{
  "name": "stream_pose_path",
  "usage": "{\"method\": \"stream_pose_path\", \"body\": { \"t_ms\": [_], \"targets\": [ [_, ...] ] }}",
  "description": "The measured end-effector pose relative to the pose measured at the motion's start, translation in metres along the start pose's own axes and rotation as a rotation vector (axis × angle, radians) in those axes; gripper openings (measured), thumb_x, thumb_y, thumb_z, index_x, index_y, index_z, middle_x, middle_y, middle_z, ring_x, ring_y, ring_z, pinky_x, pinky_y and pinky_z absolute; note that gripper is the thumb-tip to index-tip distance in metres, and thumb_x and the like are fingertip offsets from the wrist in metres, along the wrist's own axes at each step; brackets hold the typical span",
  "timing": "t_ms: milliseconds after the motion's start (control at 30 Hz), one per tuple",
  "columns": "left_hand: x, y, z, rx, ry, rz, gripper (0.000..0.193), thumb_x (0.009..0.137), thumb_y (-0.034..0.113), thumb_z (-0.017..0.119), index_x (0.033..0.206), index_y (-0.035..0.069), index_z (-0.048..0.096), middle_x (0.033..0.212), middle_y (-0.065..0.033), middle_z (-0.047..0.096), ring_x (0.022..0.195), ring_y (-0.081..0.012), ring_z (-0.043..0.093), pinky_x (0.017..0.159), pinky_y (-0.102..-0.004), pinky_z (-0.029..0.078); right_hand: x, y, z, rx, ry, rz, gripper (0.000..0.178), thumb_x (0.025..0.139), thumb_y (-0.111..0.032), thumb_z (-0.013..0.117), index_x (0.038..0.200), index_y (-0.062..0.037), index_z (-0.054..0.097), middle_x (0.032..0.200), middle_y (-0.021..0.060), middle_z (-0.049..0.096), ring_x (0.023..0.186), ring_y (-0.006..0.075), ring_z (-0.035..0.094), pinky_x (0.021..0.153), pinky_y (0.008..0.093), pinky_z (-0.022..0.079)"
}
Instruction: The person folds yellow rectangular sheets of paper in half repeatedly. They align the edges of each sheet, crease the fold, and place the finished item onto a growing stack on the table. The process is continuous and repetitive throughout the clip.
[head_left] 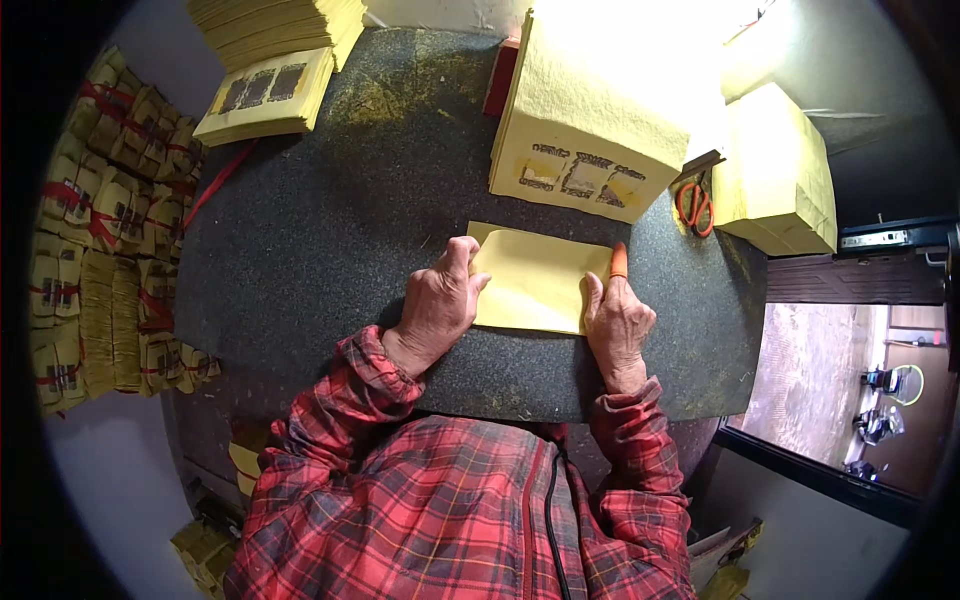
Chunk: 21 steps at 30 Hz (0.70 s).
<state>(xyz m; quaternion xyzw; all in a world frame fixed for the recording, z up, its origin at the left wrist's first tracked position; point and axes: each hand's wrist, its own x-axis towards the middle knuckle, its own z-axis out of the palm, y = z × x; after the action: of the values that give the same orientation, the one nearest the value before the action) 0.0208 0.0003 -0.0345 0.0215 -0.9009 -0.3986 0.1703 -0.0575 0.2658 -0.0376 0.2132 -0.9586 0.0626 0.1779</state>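
A folded sheet of yellow paper [540,285] lies on the dark speckled table in front of me, its upper layer bowed up slightly. My left hand [440,298] pinches its left edge, the thumb on top and the fingers curled. At the right edge my right hand [618,315] grips the paper between thumb and fingers. An orange finger cover [619,262] sits on the right index finger, which points away from me. Just beyond the paper stands a tall stack of yellow paper [600,110] with dark printed panels on its near face.
Orange-handled scissors [694,208] lie right of the tall stack, beside another yellow paper block [775,170]. Printed yellow paper piles [265,95] stand at the far left, near a red strip [218,185]. Red-tied bundles [110,220] are heaped beyond the table's left edge.
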Motion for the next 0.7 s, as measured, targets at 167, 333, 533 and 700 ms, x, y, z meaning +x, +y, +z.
{"method": "stream_pose_path", "body": {
  "t_ms": [167, 333, 533, 700],
  "targets": [
    [0.0, 0.0, 0.003, 0.044, -0.011, -0.013, 0.047, 0.092, 0.005, 0.079, 0.125, 0.007, 0.046, 0.098, -0.0207, 0.071, 0.086, -0.0425, 0.076, 0.067, -0.0491, 0.06, 0.002, -0.002, -0.003, 0.028, -0.046, 0.036, 0.069, 0.105, -0.036, 0.069, 0.158, 0.0015, 0.049, 0.079, 0.0161, 0.072, 0.059, 0.0325, 0.07, 0.054, 0.0429, 0.054],
    [0.0, 0.001, 0.005, 0.088, -0.02, 0.007, 0.045, 0.092, 0.006, 0.077, 0.126, 0.006, 0.047, 0.104, -0.0224, 0.073, 0.088, -0.0444, 0.076, 0.07, -0.0504, 0.061, 0.002, -0.006, -0.026, -0.179, -0.159, -0.074, 0.069, 0.098, -0.029, 0.07, 0.159, -0.0045, 0.051, 0.115, 0.016, 0.068, 0.105, 0.0323, 0.068, 0.088, 0.0448, 0.054],
    [0.004, 0.003, 0.001, 0.119, -0.034, -0.018, 0.042, 0.094, 0.008, 0.074, 0.126, 0.006, 0.047, 0.109, -0.024, 0.074, 0.092, -0.0474, 0.075, 0.075, -0.0555, 0.061, 0.034, -0.087, -0.013, 0.35, 0.007, -0.318, 0.083, 0.085, -0.015, 0.081, 0.161, -0.0067, 0.047, 0.15, 0.0227, 0.05, 0.138, 0.041, 0.05, 0.116, 0.0545, 0.037],
    [0.003, 0.0, 0.001, 0.076, -0.013, -0.031, 0.045, 0.092, 0.008, 0.077, 0.125, 0.007, 0.047, 0.106, -0.0229, 0.074, 0.092, -0.0476, 0.075, 0.076, -0.0566, 0.06, 0.027, -0.099, 0.025, 0.433, 0.052, -0.215, 0.075, 0.089, -0.007, 0.071, 0.161, -0.0064, 0.046, 0.153, 0.0261, 0.048, 0.138, 0.0442, 0.049, 0.116, 0.0551, 0.038]
  ]
}}
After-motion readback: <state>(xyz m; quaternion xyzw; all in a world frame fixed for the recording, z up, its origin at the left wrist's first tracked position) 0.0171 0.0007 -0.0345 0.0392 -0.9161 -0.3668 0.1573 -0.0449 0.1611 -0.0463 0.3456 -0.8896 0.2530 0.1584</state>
